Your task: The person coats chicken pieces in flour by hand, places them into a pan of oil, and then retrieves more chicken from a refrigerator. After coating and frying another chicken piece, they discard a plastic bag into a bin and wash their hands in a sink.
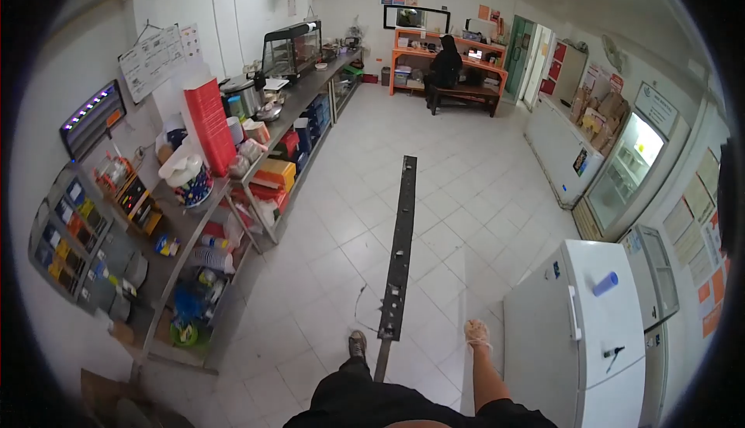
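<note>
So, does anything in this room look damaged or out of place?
The long dark strip on the white tiled floor looks worn, with pale patches towards its near end. Beside it, a thin dark curved line looks odd too; wire or crack, I can't tell.

Your clothing [365,397]: black
Floor tiles [341,218]: white, laid out before you in a diagonal grid of grey lines
Long strip [403,242]: near-black, with small pale marks
Tall panel [209,127]: bright red with pale print
Round tub [192,185]: dark blue, speckled multicoloured
Far desk [394,61]: orange
Cylinder [605,284] at your right: violet-blue
Freezer top [609,319]: white
Open door [518,49]: green
</note>
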The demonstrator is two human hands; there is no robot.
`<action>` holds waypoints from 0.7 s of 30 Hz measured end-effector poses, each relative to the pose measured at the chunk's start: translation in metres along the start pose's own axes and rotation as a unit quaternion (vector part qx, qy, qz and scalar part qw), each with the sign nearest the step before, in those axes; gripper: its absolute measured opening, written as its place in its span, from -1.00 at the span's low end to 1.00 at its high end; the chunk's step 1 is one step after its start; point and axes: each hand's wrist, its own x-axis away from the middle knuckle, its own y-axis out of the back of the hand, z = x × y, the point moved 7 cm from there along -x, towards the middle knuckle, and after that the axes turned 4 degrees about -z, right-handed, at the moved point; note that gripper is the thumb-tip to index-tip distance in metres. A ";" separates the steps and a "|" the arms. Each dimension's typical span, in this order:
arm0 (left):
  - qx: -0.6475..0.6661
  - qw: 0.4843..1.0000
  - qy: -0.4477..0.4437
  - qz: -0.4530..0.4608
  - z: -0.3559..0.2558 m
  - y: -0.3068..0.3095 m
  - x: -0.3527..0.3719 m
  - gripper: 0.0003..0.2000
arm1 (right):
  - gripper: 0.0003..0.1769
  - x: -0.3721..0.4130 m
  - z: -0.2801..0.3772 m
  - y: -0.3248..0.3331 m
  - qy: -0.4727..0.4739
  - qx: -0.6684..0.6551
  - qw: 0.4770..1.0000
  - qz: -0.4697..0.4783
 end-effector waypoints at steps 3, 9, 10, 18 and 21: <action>-0.003 1.000 -0.027 -0.002 -0.123 -0.018 -0.016 -0.55 | -0.75 -0.052 0.012 -0.055 0.066 0.107 0.992 -0.016; -0.066 0.953 -0.293 -0.042 -0.489 -0.109 -0.103 -0.53 | -0.77 -0.039 -0.101 -0.182 -0.149 0.012 0.976 0.160; -0.061 0.934 -0.351 -0.020 -0.560 -0.134 -0.105 -0.46 | -0.80 -0.011 -0.040 -0.102 0.023 -0.018 0.999 0.020; 0.014 0.878 -0.467 0.103 -0.992 -0.287 0.002 -0.41 | -0.74 -0.108 0.016 -0.084 -0.295 0.036 0.930 0.216; 0.051 0.905 -0.404 0.123 -1.034 -0.313 -0.009 -0.37 | -0.74 -0.215 0.062 -0.088 -0.255 0.058 0.942 0.209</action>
